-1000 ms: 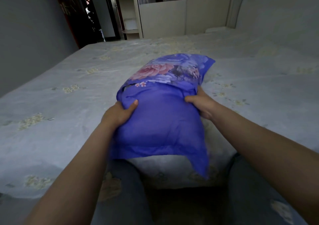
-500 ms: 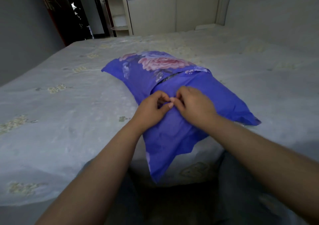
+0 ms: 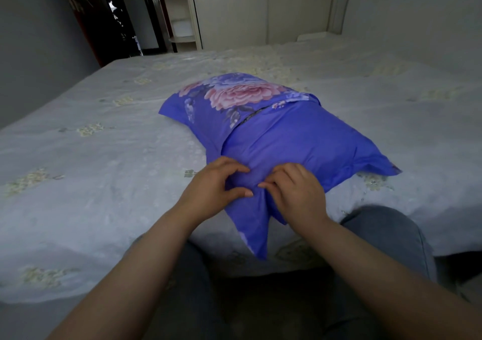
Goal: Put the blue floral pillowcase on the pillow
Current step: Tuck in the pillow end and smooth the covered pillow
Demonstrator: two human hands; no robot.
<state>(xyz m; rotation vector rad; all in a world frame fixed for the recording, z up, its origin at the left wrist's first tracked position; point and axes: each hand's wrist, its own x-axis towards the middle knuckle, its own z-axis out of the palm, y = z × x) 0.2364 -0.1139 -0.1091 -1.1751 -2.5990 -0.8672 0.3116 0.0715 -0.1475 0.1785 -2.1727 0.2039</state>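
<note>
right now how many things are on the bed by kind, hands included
Pillows in a blue floral cotton pillowcase: 1
Hands gripping its near end: 2, left hand and right hand
Pale grey embroidered bedspread underneath: 1
Total: 4

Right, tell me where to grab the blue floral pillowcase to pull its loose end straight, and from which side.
Grip the blue floral pillowcase at its slack near corner, the unfilled flap hanging over the edge of the pale patterned bedsheet. Come from the near side, at the bed's edge. That flap is flat and empty, so it likely pinches easily; the padded middle is too bulky. The left hand and right hand already pinch fabric just above it.
</note>
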